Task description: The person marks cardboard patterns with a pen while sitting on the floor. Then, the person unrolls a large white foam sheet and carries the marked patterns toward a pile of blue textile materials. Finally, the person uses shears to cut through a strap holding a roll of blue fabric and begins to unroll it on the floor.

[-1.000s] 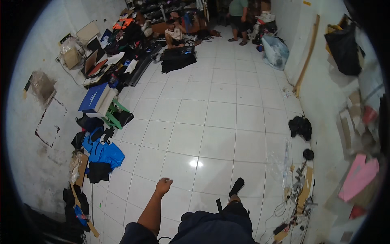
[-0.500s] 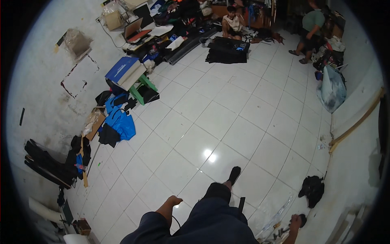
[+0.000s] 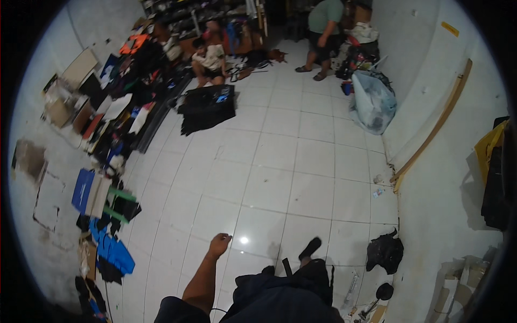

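Observation:
My left hand (image 3: 219, 245) reaches out over the white tiled floor (image 3: 258, 183), its fingers loosely bent and slightly apart. Nothing shows in it. My right hand is out of view. At the lower right, by the wall, a round black object (image 3: 384, 291) stands on a thin dark stem, with a clear plastic piece (image 3: 351, 289) lying to its left. A crumpled black bag (image 3: 385, 252) rests farther up beside that wall. One of my feet, in a dark sock or shoe (image 3: 310, 248), is stretched forward on the tiles.
A seated person (image 3: 209, 62) is behind black fabric (image 3: 207, 107) at the far left; another person (image 3: 325, 37) stands at the back right near a stuffed plastic sack (image 3: 374, 102). A blue-and-white box (image 3: 90, 192), green stool (image 3: 119, 204) and blue bag (image 3: 114, 250) line the left wall.
My view has swung left and down the room. My left arm has stretched farther forward. My right hand, earlier at the round black object, has left the picture. The standing person has shifted slightly.

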### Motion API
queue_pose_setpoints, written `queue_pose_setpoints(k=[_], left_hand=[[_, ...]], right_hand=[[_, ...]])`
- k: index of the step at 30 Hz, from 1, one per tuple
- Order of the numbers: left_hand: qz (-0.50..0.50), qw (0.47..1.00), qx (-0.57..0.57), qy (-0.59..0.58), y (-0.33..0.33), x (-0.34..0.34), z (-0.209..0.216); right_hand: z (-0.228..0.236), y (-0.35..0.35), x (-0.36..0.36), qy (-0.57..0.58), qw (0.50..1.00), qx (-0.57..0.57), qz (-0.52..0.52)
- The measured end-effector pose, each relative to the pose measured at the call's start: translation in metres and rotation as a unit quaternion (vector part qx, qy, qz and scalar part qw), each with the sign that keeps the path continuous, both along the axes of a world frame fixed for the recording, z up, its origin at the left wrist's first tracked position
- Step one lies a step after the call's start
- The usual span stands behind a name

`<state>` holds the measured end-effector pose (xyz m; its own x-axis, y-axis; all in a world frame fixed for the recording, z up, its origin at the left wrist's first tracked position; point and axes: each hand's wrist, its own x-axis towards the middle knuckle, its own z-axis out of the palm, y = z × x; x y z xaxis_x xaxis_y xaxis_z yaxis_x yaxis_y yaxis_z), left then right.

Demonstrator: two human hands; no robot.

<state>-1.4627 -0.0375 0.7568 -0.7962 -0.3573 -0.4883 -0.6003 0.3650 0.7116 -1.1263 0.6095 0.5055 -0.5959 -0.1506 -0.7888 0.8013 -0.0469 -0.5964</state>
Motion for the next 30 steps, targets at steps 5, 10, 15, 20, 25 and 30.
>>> queue_pose_setpoints(k=[5,10,15,20,25,30], left_hand=[[-0.003,0.998,-0.061,0.000,0.027,-0.112,-0.006],[-0.103,0.976,-0.078,-0.174,0.071,-0.142,-0.079],[-0.140,0.947,-0.095,-0.273,0.124,-0.187,-0.096],[-0.103,0.942,-0.088,-0.308,0.139,-0.250,-0.131],[-0.309,0.903,-0.138,-0.264,0.187,-0.443,-0.123],[-0.400,0.886,-0.233,0.004,0.196,-0.614,-0.099]], right_hand=[[0.093,-0.007,-0.136,-0.169,0.969,0.181,0.023],[0.133,0.085,-0.325,-0.089,0.985,0.139,-0.053],[0.182,0.172,-0.563,0.353,0.574,0.592,0.443],[0.229,0.147,-0.735,0.194,0.916,0.348,-0.037],[0.135,0.167,-0.739,0.436,0.776,0.422,0.174],[0.128,0.135,-0.727,-0.028,0.950,0.299,0.084]])
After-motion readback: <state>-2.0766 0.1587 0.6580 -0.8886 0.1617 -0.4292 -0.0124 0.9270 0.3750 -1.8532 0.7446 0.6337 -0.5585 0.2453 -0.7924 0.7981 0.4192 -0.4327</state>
